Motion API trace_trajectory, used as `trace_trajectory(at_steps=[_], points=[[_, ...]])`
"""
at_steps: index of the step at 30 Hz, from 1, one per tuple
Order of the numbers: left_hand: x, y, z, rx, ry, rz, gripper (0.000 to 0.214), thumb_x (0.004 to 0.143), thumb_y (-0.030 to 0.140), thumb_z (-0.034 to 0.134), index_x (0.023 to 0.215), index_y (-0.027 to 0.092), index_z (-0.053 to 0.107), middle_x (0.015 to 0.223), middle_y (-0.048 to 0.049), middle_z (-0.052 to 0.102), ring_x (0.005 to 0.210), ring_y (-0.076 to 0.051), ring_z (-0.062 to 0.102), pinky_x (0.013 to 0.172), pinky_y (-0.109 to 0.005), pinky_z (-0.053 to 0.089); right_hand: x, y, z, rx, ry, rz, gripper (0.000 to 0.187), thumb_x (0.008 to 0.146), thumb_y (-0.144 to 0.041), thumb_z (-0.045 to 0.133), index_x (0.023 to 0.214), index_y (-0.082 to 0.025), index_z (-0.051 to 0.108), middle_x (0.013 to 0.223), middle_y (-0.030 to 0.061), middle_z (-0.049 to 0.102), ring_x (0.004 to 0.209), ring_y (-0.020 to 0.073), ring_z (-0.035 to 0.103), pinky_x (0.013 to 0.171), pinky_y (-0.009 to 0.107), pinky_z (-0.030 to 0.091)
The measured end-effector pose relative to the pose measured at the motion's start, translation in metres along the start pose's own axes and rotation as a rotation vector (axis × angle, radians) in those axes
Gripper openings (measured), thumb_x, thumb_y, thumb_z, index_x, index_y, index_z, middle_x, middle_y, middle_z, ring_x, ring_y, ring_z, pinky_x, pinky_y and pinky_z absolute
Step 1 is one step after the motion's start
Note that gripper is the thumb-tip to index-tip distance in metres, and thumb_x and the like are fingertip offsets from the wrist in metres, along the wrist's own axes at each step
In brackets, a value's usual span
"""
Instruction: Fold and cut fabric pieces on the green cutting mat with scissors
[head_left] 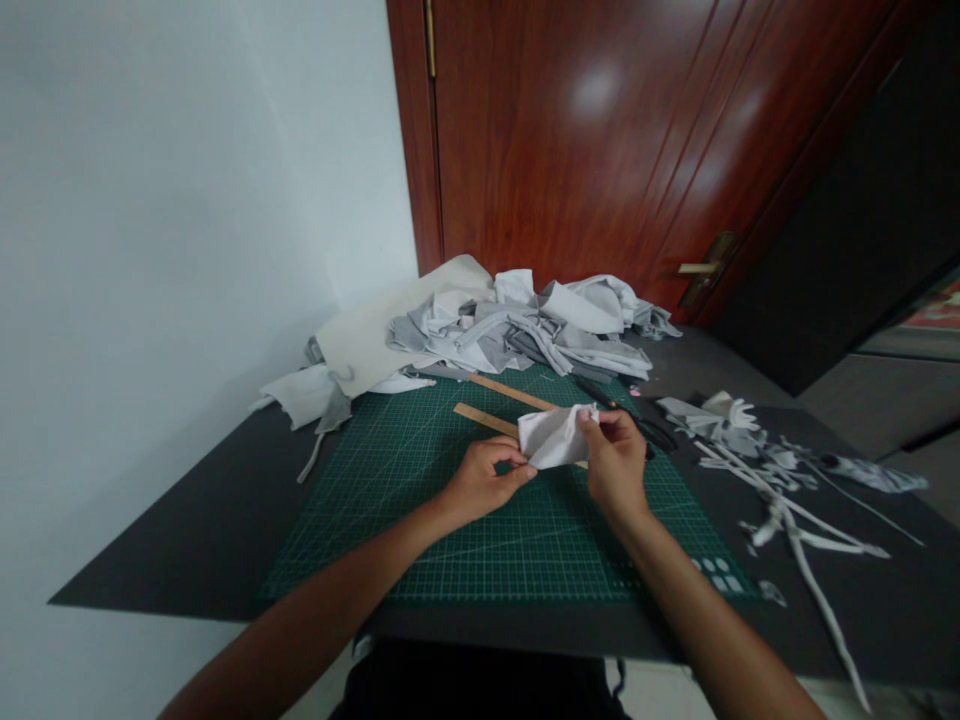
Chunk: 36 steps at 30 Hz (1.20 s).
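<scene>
A small piece of white fabric (555, 438) is stretched between my two hands above the green cutting mat (420, 545). My left hand (487, 480) pinches its lower left corner between thumb and fingers. At its upper right corner, my right hand (616, 462) grips the cloth, thumb in front. Two wooden rulers, one farther back (510, 391) and one nearer (480, 416), lie on the mat, partly hidden by the fabric. Black-handled scissors (660, 434) rest just beyond my right hand, which covers part of them.
A heap of white and grey fabric pieces (517, 335) lies at the back against the door (555, 150). White scraps and strips (780, 500) are strewn on the right of the dark table (195, 540). A cream sheet (375, 335) leans by the wall at the left.
</scene>
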<state>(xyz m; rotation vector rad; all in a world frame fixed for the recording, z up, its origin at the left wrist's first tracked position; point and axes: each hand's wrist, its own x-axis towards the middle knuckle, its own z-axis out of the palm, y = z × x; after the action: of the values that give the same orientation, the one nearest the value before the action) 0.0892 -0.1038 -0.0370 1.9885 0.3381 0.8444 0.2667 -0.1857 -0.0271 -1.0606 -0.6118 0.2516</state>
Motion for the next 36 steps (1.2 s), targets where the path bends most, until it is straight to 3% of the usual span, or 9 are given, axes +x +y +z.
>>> trace_trajectory(at_steps=[3,6,9,12,17,23,26,32,36], points=[[-0.001,0.001,0.003,-0.153,-0.041,-0.069,0.050,0.067,0.038,0.089,0.109,0.015,0.074,0.110,-0.0101,0.071,0.096,-0.023,0.067,0.085,-0.033,0.052,-0.005,-0.001,0.002,-0.016,-0.014,-0.016,0.028,0.074,-0.042,0.083,0.077,-0.021,0.065,0.075,-0.0020,0.068,0.068,0.0163,0.059,0.070,0.031,0.045],[-0.002,0.001,0.007,-0.198,0.060,-0.078,0.081,0.057,0.040,0.095,0.129,0.019,0.065,0.129,-0.0129,0.066,0.113,-0.028,0.063,0.094,-0.038,0.051,-0.014,0.002,0.005,-0.042,-0.069,-0.033,0.026,0.075,-0.042,0.082,0.076,-0.022,0.066,0.077,-0.0008,0.069,0.072,0.0181,0.061,0.073,0.033,0.047],[-0.002,0.002,0.009,-0.120,0.162,-0.101,0.055,0.067,0.045,0.089,0.112,0.017,0.074,0.116,-0.0110,0.071,0.106,-0.028,0.064,0.091,-0.038,0.051,-0.021,0.005,0.007,-0.064,-0.142,-0.034,0.022,0.079,-0.040,0.081,0.078,-0.023,0.067,0.082,0.0006,0.071,0.077,0.0194,0.062,0.074,0.034,0.048],[0.000,0.002,0.009,-0.197,0.128,-0.169,0.042,0.083,0.053,0.073,0.096,0.014,0.077,0.097,-0.0102,0.074,0.094,-0.026,0.067,0.086,-0.038,0.052,-0.024,0.006,0.007,-0.063,-0.154,-0.030,0.022,0.080,-0.040,0.080,0.079,-0.023,0.067,0.084,0.0010,0.071,0.078,0.0196,0.062,0.075,0.034,0.047],[0.002,-0.002,0.007,-0.412,0.099,-0.198,0.073,0.063,0.049,0.090,0.125,0.016,0.068,0.128,-0.0137,0.068,0.112,-0.030,0.066,0.097,-0.041,0.051,-0.021,0.006,0.005,-0.086,-0.149,-0.003,0.024,0.079,-0.042,0.081,0.078,-0.022,0.067,0.079,0.0001,0.068,0.074,0.0190,0.060,0.071,0.033,0.046],[0.000,-0.002,0.004,-0.129,0.198,-0.121,0.080,0.049,0.041,0.098,0.120,0.017,0.069,0.123,-0.0140,0.068,0.113,-0.032,0.064,0.097,-0.043,0.052,-0.022,0.006,0.005,-0.147,-0.216,0.004,0.022,0.080,-0.040,0.079,0.075,-0.022,0.067,0.074,-0.0005,0.067,0.069,0.0185,0.058,0.067,0.032,0.045],[0.001,0.000,0.003,-0.042,0.227,-0.095,0.073,0.051,0.034,0.097,0.117,0.018,0.071,0.124,-0.0127,0.068,0.114,-0.030,0.064,0.099,-0.042,0.051,-0.024,0.004,0.006,-0.145,-0.248,0.009,0.021,0.081,-0.040,0.078,0.076,-0.023,0.068,0.075,0.0000,0.068,0.070,0.0189,0.059,0.067,0.032,0.046],[0.008,-0.004,-0.004,-0.397,0.176,-0.239,0.056,0.071,0.046,0.084,0.114,0.013,0.071,0.106,-0.0112,0.075,0.091,-0.024,0.069,0.079,-0.034,0.055,-0.019,0.007,0.005,-0.083,-0.246,0.056,0.024,0.078,-0.041,0.082,0.076,-0.022,0.068,0.076,-0.0003,0.068,0.070,0.0183,0.058,0.067,0.031,0.044],[0.010,-0.003,-0.006,-0.401,0.180,-0.266,0.059,0.067,0.044,0.086,0.115,0.012,0.070,0.101,-0.0098,0.075,0.084,-0.021,0.068,0.075,-0.031,0.053,-0.018,0.009,0.004,-0.097,-0.261,0.058,0.026,0.075,-0.043,0.084,0.074,-0.023,0.068,0.074,-0.0006,0.068,0.068,0.0182,0.057,0.066,0.032,0.044]])
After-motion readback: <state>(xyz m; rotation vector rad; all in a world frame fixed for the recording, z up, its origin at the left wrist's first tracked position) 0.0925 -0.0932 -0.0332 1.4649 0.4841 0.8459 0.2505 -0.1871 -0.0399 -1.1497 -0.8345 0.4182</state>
